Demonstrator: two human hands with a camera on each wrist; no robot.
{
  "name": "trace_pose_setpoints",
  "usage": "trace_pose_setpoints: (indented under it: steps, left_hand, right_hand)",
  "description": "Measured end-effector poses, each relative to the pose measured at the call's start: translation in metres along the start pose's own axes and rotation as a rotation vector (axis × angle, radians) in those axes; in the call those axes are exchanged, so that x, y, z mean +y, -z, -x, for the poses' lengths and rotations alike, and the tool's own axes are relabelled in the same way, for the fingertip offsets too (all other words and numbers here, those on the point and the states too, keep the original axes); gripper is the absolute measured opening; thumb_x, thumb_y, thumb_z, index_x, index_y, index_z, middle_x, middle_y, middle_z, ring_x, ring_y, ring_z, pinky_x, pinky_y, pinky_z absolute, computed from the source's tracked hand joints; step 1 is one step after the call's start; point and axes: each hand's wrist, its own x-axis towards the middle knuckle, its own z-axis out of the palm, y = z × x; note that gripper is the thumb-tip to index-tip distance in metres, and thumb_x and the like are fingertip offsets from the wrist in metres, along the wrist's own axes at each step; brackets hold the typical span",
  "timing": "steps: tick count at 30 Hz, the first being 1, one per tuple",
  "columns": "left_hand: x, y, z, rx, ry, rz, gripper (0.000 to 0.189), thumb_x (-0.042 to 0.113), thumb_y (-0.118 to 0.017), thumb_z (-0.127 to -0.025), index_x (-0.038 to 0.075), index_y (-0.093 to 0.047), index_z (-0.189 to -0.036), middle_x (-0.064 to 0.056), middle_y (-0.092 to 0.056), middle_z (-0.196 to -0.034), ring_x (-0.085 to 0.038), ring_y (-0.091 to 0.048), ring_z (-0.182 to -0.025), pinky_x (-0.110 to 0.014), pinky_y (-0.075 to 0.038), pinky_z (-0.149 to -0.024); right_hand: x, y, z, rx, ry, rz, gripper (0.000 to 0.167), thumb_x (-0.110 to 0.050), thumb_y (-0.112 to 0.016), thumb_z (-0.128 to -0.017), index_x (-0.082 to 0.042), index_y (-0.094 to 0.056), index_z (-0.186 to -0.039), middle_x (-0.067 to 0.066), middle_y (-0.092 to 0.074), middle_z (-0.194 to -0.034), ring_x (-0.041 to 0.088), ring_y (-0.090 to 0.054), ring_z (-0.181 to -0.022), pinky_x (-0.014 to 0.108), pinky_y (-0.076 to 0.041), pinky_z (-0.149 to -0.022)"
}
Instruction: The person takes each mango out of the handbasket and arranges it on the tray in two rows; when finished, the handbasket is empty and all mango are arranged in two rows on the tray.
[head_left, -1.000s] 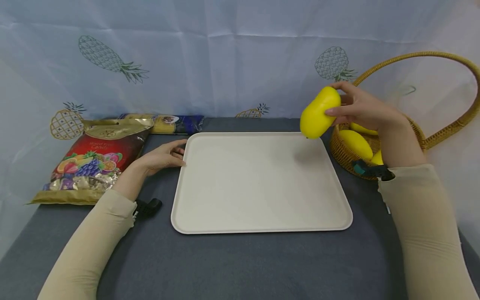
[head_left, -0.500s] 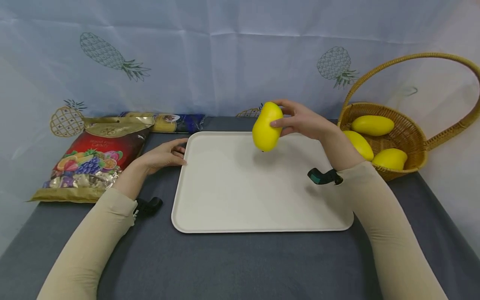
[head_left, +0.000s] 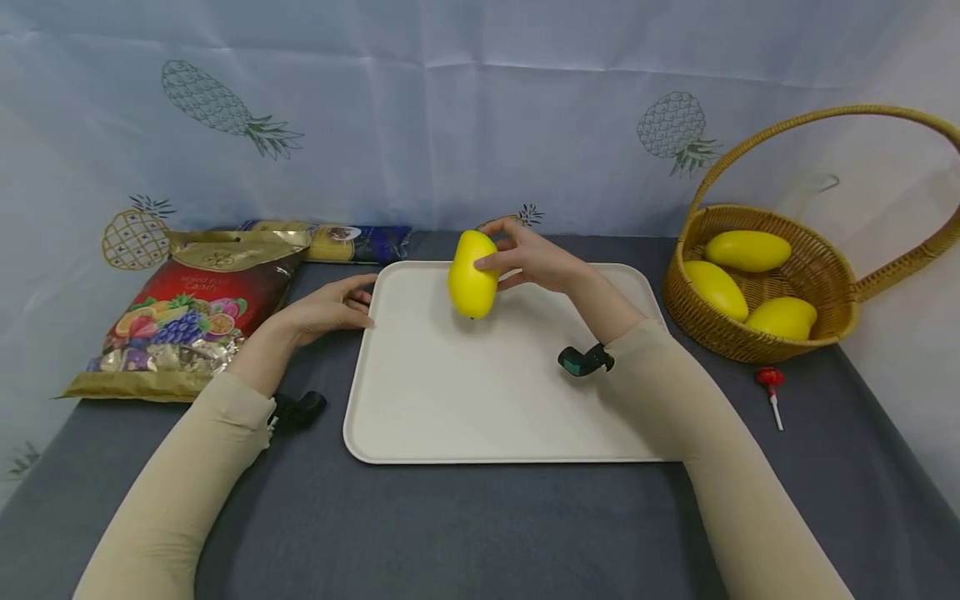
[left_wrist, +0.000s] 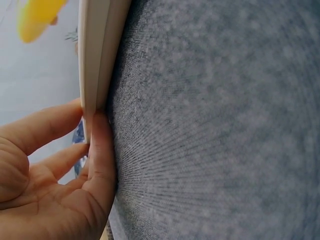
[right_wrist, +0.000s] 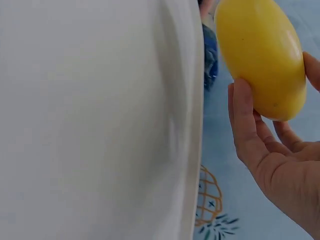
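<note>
A yellow mango (head_left: 472, 277) hangs over the back left part of a pale rectangular tray (head_left: 480, 392). My right hand (head_left: 534, 260) grips it from the right, thumb on the near side; the right wrist view shows the mango (right_wrist: 262, 55) between thumb and fingers, clear of the tray. At the tray's left edge is my left hand (head_left: 322, 314). Seen from the left wrist, this hand (left_wrist: 60, 175) pinches the tray's rim (left_wrist: 95, 55), one digit tucked between rim and cloth.
A wicker basket (head_left: 693, 325) with several mangoes stands at the right, a red lollipop (head_left: 770, 379) in front of it. On the left lie a red and gold candy bag (head_left: 187, 308) and a yellow and blue packet (head_left: 337, 243). Dark cloth (head_left: 480, 533) covers the table.
My right hand has carried the mango leftward from beside the basket, across the tray and somewhat lower. The basket's contents and the lollipop have come into sight. My left hand has stayed at the rim.
</note>
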Motion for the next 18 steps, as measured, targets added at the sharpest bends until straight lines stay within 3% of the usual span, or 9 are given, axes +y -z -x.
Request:
trace_pose_setpoints:
  steps: [12,18]
  left_hand:
    - [0.000,-0.001,0.000,0.007,0.001,-0.007,0.088,0.004,-0.062,-0.095,0.014,-0.004,-0.161,-0.016,-0.036,-0.131,-0.009,-0.052,-0.099,-0.021,-0.050,-0.084]
    - [0.000,-0.001,0.000,0.005,0.001,-0.015,0.088,0.004,-0.062,-0.095,0.013,-0.004,-0.161,-0.016,-0.037,-0.131,-0.010,-0.053,-0.099,-0.021,-0.050,-0.085]
  right_hand:
    - [0.008,-0.024,-0.026,0.039,-0.131,0.009,0.064,-0.028,-0.068,-0.092,-0.021,-0.038,-0.148,0.010,-0.052,-0.140,0.030,-0.065,-0.107,0.041,-0.056,-0.096]
    - [0.011,-0.030,-0.030,0.053,-0.168,0.025,0.065,-0.031,-0.066,-0.093,-0.019,-0.038,-0.150,0.009,-0.048,-0.144,0.023,-0.062,-0.093,0.033,-0.058,-0.087]
